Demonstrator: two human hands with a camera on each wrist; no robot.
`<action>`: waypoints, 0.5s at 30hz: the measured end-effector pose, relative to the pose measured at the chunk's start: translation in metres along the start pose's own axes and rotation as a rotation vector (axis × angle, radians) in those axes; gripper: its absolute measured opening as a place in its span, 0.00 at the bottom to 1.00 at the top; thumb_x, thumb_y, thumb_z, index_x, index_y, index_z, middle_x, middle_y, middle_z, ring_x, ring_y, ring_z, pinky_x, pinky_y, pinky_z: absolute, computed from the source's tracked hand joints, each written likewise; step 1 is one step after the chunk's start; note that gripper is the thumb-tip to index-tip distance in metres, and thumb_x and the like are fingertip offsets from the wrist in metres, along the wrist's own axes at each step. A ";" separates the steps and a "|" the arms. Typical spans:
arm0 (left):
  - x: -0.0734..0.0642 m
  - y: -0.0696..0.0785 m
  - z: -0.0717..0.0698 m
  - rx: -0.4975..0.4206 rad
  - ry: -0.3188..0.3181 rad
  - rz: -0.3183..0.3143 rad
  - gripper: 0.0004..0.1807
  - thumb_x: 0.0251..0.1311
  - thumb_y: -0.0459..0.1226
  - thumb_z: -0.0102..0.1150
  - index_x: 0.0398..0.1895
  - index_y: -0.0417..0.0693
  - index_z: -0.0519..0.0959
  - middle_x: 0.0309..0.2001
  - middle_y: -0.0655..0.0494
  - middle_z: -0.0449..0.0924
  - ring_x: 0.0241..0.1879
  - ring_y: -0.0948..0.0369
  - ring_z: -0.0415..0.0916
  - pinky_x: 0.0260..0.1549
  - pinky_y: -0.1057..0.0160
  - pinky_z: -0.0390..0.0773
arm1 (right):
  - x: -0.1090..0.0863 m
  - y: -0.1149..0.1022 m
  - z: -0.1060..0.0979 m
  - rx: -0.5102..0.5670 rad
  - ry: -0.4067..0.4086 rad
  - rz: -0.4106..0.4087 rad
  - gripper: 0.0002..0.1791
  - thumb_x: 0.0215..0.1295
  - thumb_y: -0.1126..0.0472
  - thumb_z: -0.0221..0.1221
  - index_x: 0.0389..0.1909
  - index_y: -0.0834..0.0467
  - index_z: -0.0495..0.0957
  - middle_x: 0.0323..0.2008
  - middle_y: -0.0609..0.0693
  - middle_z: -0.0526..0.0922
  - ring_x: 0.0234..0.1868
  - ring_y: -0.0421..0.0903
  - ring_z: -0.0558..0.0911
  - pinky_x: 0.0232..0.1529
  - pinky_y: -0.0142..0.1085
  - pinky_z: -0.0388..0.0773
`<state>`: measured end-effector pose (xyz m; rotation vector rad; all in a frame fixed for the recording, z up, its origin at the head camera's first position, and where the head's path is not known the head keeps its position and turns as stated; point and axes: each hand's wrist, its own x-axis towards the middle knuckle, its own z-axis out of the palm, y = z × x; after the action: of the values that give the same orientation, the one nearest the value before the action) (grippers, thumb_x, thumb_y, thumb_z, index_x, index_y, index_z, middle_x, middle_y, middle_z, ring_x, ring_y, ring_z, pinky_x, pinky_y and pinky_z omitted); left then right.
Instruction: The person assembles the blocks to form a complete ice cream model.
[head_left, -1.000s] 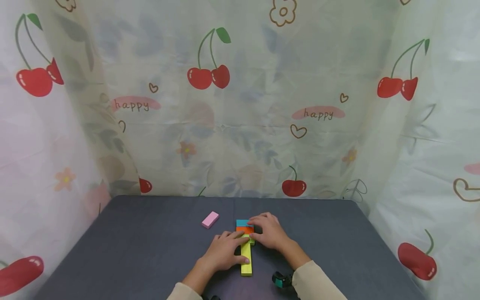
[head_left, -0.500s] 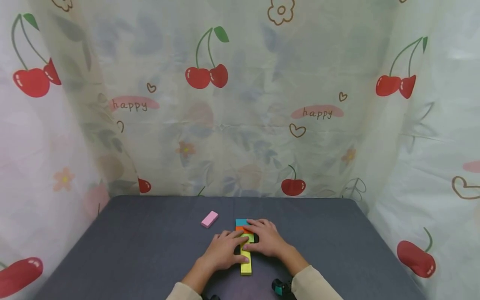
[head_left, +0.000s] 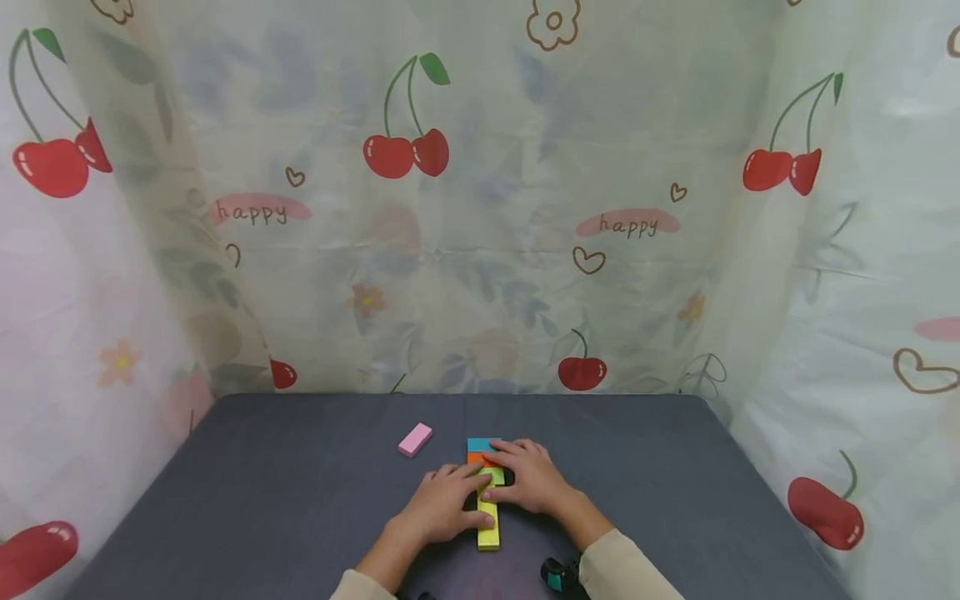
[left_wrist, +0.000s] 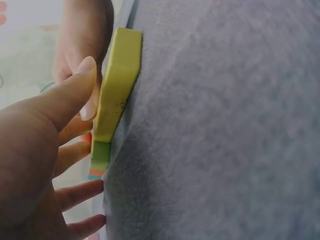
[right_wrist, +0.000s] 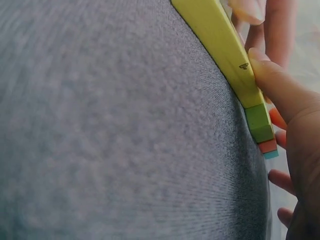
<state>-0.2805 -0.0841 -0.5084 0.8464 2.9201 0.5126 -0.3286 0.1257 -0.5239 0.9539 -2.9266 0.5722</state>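
A long yellow block (head_left: 488, 537) lies flat on the dark table, pointing away from me. Beyond its far end come a green block (head_left: 498, 477), an orange block (head_left: 474, 458) and a blue block (head_left: 482, 444), laid crosswise in a row. My left hand (head_left: 441, 505) comes from the left, its thumb and forefinger resting on the yellow and green blocks. From the right, my right hand (head_left: 536, 480) touches the yellow block with its thumb, and its fingers spread over the orange and blue blocks. Small black marks show on the yellow block (right_wrist: 220, 45) in the right wrist view.
A pink block (head_left: 415, 440) lies apart, to the left of the row. Near my right sleeve sits a black and teal wrist device (head_left: 557, 575). Patterned curtains (head_left: 480, 250) surround the dark table (head_left: 300, 483) at the back and both sides.
My right hand has shifted nearer to me, its thumb going from the green block to the yellow one. The left hand stays on the blocks. The head view has turned slightly.
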 end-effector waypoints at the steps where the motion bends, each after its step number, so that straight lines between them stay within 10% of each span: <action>1: -0.001 -0.001 0.000 -0.011 0.001 -0.002 0.38 0.57 0.64 0.57 0.68 0.59 0.71 0.70 0.57 0.64 0.63 0.49 0.65 0.53 0.40 0.65 | 0.000 0.000 0.000 0.003 -0.001 -0.001 0.41 0.57 0.28 0.56 0.68 0.45 0.70 0.70 0.45 0.65 0.63 0.52 0.65 0.63 0.61 0.53; 15: -0.014 -0.037 -0.014 0.069 0.209 -0.119 0.32 0.54 0.60 0.64 0.58 0.53 0.80 0.60 0.50 0.72 0.61 0.45 0.63 0.56 0.36 0.59 | -0.002 -0.003 -0.002 -0.045 0.015 0.002 0.43 0.56 0.26 0.55 0.69 0.46 0.70 0.69 0.44 0.67 0.63 0.52 0.66 0.64 0.58 0.54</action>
<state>-0.2898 -0.1247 -0.5081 0.6575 3.1706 0.5230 -0.3256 0.1252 -0.5209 0.9372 -2.9144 0.5095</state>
